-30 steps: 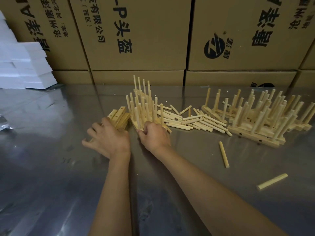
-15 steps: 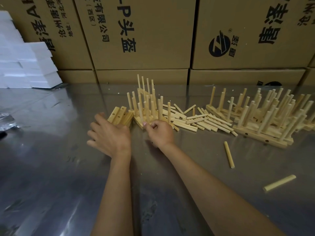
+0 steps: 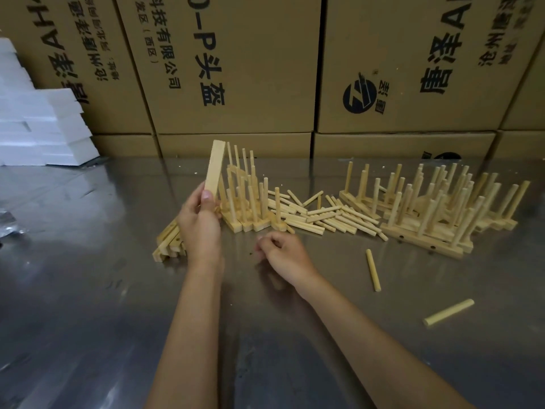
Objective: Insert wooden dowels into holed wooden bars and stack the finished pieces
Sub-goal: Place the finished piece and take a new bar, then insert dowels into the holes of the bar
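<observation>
My left hand (image 3: 200,228) grips a bare bar (image 3: 214,166) by its lower end, thumb laid on the near face, fingers wrapped behind. The bar stands nearly upright, tipped slightly right, its top end level with the tallest dowel tips just beside it. No holes visible on the face turned to me.

My right hand (image 3: 283,255) hovers low over the table (image 3: 88,290), fingers loosely curled, thumb near the fingertips. I cannot tell whether anything is pinched there; nothing shows.

Behind my left wrist lies a small pile of bars (image 3: 168,242), flat, holes visible on one edge, partly hidden by the hand.

Just right of the held bar stands a cluster of finished pieces (image 3: 244,202): bars on the table with dowels pointing up, packed side by side. Touching its right side, a heap of loose dowels (image 3: 321,215) lies spread flat, mostly slanting down to the right.

Farther right sits a larger stack of finished pieces (image 3: 436,214), dowels leaning up and right, front bar showing two dark holes.

Two stray dowels on the table, well apart from the heaps: one (image 3: 373,270) near the big stack's front, another (image 3: 448,312) closer to me, on the right.

Cardboard boxes (image 3: 250,69) with printed characters line the back edge. White foam blocks (image 3: 38,128) stacked at far left.
</observation>
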{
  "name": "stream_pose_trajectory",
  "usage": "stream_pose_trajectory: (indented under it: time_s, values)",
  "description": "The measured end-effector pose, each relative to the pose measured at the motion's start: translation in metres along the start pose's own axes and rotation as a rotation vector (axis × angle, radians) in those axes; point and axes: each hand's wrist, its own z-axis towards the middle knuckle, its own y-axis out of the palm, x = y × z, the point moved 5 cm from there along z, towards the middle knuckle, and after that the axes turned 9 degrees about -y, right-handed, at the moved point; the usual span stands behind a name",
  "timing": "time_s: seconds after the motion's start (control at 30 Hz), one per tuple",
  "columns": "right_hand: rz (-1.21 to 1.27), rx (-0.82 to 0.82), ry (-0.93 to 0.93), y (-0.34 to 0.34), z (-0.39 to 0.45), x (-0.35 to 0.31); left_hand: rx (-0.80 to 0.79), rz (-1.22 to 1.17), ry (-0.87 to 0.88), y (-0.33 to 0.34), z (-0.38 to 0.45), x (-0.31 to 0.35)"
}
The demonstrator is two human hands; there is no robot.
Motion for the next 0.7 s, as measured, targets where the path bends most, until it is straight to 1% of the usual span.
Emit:
stream_pose_trajectory:
  time_s: [0.1,0.17,0.23,0.33,0.37,0.43,0.53,0.57,0.6,0.67,0.7]
  values:
    - [0.067,-0.033,0.024,-0.016,-0.016,-0.005,-0.292,-0.276,-0.192,0.025,-0.012,-0.008]
    - [0.120,0.018,0.007,-0.036,-0.028,-0.010,-0.520,-0.412,-0.322,0.042,-0.024,-0.010]
    - [0.117,0.114,-0.026,-0.065,-0.040,-0.013,-0.676,-0.401,-0.430,0.058,-0.040,-0.016]
    - [0.082,0.256,-0.067,-0.111,-0.051,-0.015,-0.829,-0.323,-0.540,0.078,-0.067,-0.028]
    - [0.034,0.293,-0.084,-0.127,-0.054,-0.014,-0.873,-0.280,-0.559,0.083,-0.075,-0.031]
    - [-0.160,0.367,-0.092,-0.160,-0.060,-0.008,-0.941,-0.199,-0.580,0.089,-0.086,-0.038]
    - [-0.524,0.464,-0.003,-0.208,-0.073,0.009,-1.001,-0.155,-0.612,0.094,-0.093,-0.046]
    - [-0.589,0.449,0.065,-0.219,-0.075,0.017,-1.009,-0.142,-0.610,0.095,-0.094,-0.048]
    - [-0.623,0.395,0.140,-0.225,-0.076,0.026,-1.006,-0.124,-0.607,0.096,-0.093,-0.051]
    - [-0.630,0.232,0.246,-0.220,-0.074,0.039,-0.973,-0.084,-0.614,0.096,-0.092,-0.057]
    - [-0.619,0.175,0.267,-0.214,-0.072,0.042,-0.955,-0.061,-0.619,0.096,-0.092,-0.060]
